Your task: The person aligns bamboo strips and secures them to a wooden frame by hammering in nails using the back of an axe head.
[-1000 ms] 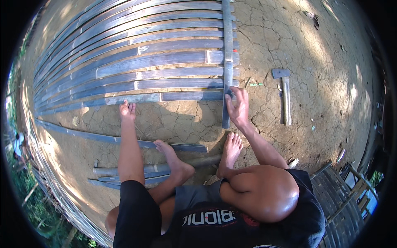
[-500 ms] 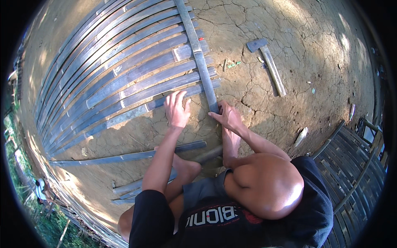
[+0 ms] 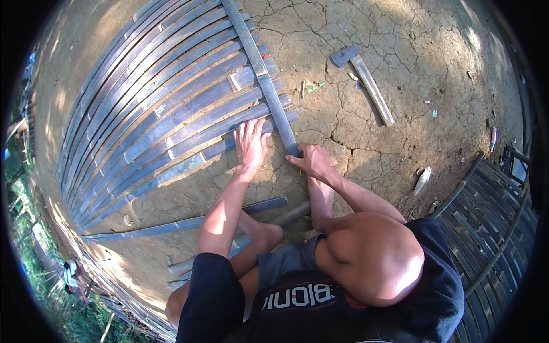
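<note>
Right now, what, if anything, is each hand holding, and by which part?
Right hand: the crosswise bamboo strip, by its near end. Left hand: spread over the nearest slats, no grip visible.

I see cracked brown dirt ground (image 3: 423, 74) spreading out wide. Warm sun spots (image 3: 472, 38) shine on it at the far right, and soft shade (image 3: 360, 171) covers other parts. Green plants (image 3: 57, 317) grow at the near left. At the near right, I see a dark slatted frame (image 3: 492, 223).
</note>
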A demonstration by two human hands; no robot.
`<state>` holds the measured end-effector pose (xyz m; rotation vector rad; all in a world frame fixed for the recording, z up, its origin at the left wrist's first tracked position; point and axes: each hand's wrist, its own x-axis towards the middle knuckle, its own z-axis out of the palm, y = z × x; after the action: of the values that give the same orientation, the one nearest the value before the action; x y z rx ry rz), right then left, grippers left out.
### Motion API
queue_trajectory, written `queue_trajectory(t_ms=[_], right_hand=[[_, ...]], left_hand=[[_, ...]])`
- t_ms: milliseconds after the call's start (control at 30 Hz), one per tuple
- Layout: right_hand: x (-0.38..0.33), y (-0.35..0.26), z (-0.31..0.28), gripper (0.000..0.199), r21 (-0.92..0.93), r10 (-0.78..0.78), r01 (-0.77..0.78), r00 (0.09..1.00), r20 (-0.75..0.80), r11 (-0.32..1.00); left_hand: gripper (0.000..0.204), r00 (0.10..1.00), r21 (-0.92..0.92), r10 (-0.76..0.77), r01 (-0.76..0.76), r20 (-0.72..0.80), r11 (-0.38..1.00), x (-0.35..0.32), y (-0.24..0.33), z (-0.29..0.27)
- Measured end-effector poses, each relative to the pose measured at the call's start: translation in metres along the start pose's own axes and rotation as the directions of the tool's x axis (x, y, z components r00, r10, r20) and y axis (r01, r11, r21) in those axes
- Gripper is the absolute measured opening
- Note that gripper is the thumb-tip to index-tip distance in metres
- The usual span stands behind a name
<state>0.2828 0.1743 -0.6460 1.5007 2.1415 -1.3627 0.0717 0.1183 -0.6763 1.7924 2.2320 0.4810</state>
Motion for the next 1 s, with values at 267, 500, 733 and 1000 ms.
queue_trajectory(t_ms=[267, 500, 733, 1000], right_hand=[[0.0039, -0.0026, -0.0012, 0.052, 0.009, -0.003, 0.003, 1.000, 0.006, 1.000], [0.0014, 0.0000, 0.0013, 0.051, 0.019, -0.012, 0.012, 1.000, 0.002, 1.000], [0.0012, -0.0007, 0.0008, 0.051, 0.015, -0.006, 0.006, 1.000, -0.007, 1.000], [0.0023, -0.0004, 0.0020, 0.051, 0.017, -0.004, 0.004, 1.000, 0.011, 1.000]], left_hand=[[0.044, 0.999, 0.011, -0.039, 0.039, 0.015, 0.999, 0.0012, -0.0006, 0.0001], [0.045, 0.995, -0.009, -0.054, 0.055, 0.086, 0.998, -0.0019, 0.0010, -0.0026], [0.043, 1.000, 0.012, -0.007, 0.008, -0.020, 1.000, -0.0021, -0.0012, 0.0023], [0.043, 1.000, 0.001, -0.010, 0.010, -0.002, 1.000, -0.0015, -0.0011, -0.0015]])
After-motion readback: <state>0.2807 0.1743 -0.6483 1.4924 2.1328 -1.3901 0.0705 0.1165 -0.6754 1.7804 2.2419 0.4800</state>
